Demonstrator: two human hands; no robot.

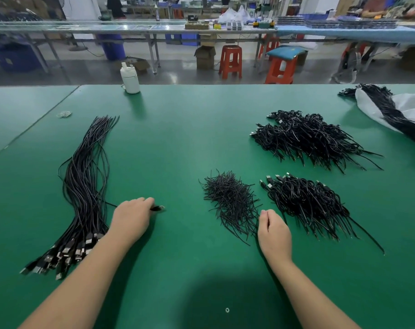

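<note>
Head view: black cable (pixel 159 208), plug end showing, is pinched by the left hand (pixel 130 218), left of the tie pile (pixel 230 200). The right hand (pixel 274 230) curls at that pile's near right edge; I cannot tell whether it grips anything. The cable bundle (pixel 85 186) lies farther left.

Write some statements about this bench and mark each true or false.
1. The left hand grips a cable. True.
2. The bottle is red. False: it is white.
3. The right hand is at the edge of the tie pile. True.
4. The straight cables lie right of the tie pile. False: they lie to its left.
</note>
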